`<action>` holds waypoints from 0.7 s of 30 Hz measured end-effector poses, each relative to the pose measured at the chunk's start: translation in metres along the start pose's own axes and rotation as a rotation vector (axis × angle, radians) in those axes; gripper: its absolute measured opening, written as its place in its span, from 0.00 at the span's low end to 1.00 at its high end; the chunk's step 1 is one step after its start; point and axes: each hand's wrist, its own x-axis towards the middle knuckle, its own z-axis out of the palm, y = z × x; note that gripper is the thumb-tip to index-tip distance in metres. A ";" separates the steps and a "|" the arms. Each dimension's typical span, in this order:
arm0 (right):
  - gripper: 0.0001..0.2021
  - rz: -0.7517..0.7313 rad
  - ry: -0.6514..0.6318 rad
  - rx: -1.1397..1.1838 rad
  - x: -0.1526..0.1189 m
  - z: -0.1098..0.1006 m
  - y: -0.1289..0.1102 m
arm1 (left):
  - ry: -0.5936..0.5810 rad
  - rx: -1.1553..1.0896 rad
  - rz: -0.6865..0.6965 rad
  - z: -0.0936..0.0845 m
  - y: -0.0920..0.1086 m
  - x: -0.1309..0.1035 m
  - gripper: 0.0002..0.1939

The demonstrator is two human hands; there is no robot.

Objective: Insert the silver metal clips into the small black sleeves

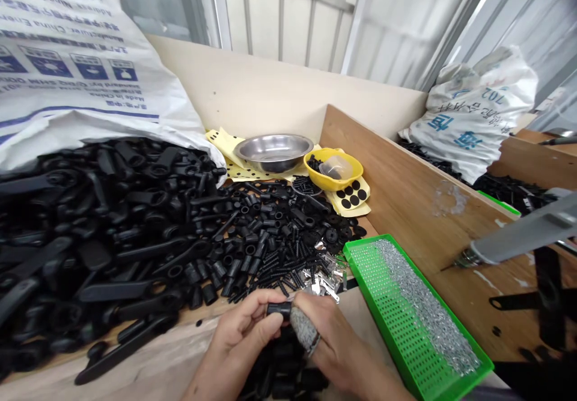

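A short black plastic sleeve (279,309) sits between my two hands at the bottom middle. My left hand (241,344) pinches it from the left between thumb and fingers. My right hand (333,338) is closed at its right end, and one finger wears a grey fabric finger cover (304,329). Whatever else the right fingers hold is hidden. Below the hands lie more black plastic parts (282,365), partly covered. Just beyond them are small silver metal clips (322,284) and black screws (279,260).
Black plastic handles (135,247) spill from a white woven sack (76,58) at left. A steel bowl (274,151) and yellow basket (333,169) stand behind. To the right are a green tray (378,311) of small metal pieces, a wooden divider (401,196) and a power screwdriver (518,235).
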 end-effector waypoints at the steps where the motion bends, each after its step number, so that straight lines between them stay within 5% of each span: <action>1: 0.08 -0.006 -0.008 -0.021 0.000 0.000 0.001 | -0.001 0.004 -0.004 0.000 -0.001 0.001 0.07; 7: 0.07 -0.092 -0.008 -0.401 -0.001 -0.003 0.005 | 0.031 0.113 0.029 -0.005 -0.002 0.004 0.06; 12: 0.07 -0.170 0.002 -0.621 -0.002 -0.003 0.006 | 0.071 -0.031 -0.108 -0.007 -0.003 0.001 0.08; 21: 0.09 -0.066 -0.028 0.025 0.000 0.001 0.005 | 0.058 0.119 0.054 -0.006 0.003 -0.003 0.06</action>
